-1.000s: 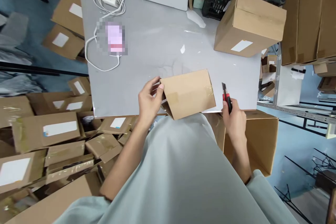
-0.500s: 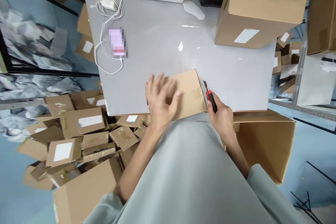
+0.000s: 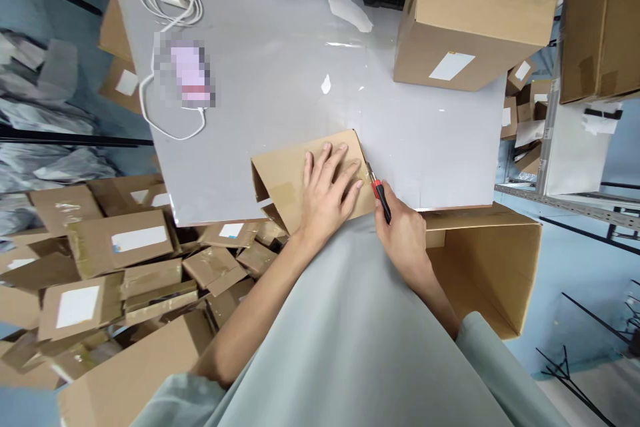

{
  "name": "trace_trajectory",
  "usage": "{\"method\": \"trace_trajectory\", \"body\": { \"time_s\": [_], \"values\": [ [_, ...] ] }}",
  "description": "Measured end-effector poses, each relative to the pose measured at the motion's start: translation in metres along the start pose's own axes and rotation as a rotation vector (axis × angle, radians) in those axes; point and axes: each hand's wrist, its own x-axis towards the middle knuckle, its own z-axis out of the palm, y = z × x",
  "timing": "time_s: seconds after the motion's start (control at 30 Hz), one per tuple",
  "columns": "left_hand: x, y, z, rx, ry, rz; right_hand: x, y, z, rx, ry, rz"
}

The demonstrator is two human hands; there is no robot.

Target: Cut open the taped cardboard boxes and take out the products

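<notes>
A small cardboard box lies at the near edge of the grey table, its left end gaping with a flap hanging. Flat on its top rests my left hand, fingers spread. My right hand is wrapped round a red and black utility knife. The knife's blade meets the box's right edge, beside a strip of clear tape; how deep the tip goes is hidden.
A large cardboard box stands at the table's back right. A white cable and a pixelated item lie on the left. Many boxes are piled below left; an open carton stands below right.
My left hand has come down onto the box top and moved right. The knife has shifted to the box's right edge. The whole view has slid, so the table appears further left.
</notes>
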Motion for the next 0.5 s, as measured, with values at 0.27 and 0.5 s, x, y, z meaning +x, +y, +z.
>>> {"method": "trace_trajectory", "body": {
  "time_s": [0.27, 0.5],
  "values": [
    [0.000, 0.000, 0.003, -0.039, 0.016, -0.011, 0.009, -0.047, -0.028, -0.157, -0.097, 0.079],
    [0.006, -0.003, 0.008, -0.103, 0.048, -0.009, -0.017, -0.044, -0.020, -0.230, -0.130, 0.147]
  ]
}}
